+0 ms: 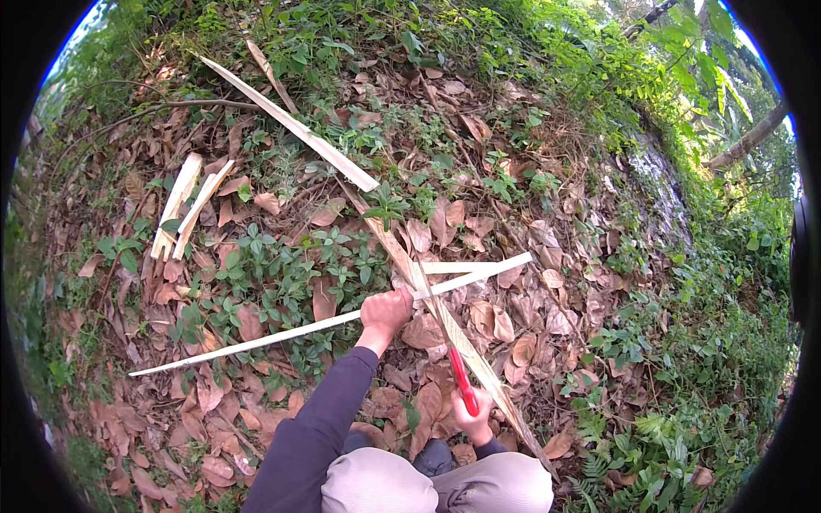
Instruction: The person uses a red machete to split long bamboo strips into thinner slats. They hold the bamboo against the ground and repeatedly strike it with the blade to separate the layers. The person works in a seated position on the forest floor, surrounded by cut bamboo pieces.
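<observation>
My left hand [386, 315] is closed round a long, pale wooden strip [282, 333], which tapers to a point on the left. The strip lies across a longer rough plank [479, 368] that slants down toward my right knee. Low on the right, my right hand [473, 416] grips the red handle of what looks like a hand saw [461, 376]. Its thin blade points up along the plank toward the crossing and is hard to make out. Another short pale piece [453, 268] lies just beyond that crossing.
A long, pointed pale board [291, 124] lies farther off, with a narrow brown piece [270, 75] beside it. Two short split pieces [180, 205] rest at the left. Dry leaves and low green plants cover the ground. My knees [380, 483] are at the lower edge.
</observation>
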Demonstrator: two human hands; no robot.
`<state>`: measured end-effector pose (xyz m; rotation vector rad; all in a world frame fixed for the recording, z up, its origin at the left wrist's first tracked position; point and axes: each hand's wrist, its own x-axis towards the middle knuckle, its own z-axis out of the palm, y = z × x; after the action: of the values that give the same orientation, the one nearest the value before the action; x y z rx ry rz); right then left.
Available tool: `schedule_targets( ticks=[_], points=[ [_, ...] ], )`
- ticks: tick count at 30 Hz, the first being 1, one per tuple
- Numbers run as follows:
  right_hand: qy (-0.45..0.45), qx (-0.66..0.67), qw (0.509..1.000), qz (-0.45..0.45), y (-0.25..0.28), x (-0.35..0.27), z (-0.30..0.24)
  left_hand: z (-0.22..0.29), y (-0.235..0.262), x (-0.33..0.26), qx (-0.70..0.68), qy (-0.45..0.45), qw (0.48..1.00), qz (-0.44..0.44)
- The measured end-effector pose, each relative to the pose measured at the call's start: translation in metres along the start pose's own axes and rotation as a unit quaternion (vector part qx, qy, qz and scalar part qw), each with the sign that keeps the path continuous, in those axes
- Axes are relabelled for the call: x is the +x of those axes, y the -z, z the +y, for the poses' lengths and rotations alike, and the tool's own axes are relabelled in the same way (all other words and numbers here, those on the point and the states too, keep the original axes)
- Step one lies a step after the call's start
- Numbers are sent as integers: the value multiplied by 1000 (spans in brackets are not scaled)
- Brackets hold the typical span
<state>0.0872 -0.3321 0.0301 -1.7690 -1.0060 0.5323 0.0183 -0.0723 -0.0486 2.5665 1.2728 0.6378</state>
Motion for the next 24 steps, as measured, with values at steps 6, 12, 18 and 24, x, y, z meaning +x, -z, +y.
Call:
schedule_targets(
  ticks=[6, 12, 18, 24],
  points=[
    [5, -41, 999, -12, 0, 2, 9, -1, 3, 3, 10, 2, 1000, -27],
    [-25, -7, 1000, 13, 12, -34, -4, -1, -2, 0, 2, 0, 1000, -4],
    [-2, -9, 1000, -15, -12, 45, -18, -4, 2, 2, 0, -11, 1000, -14],
    [5, -26, 1000, -10, 26, -47, -4, -5, -4, 0, -3, -12, 1000, 13]
  ],
)
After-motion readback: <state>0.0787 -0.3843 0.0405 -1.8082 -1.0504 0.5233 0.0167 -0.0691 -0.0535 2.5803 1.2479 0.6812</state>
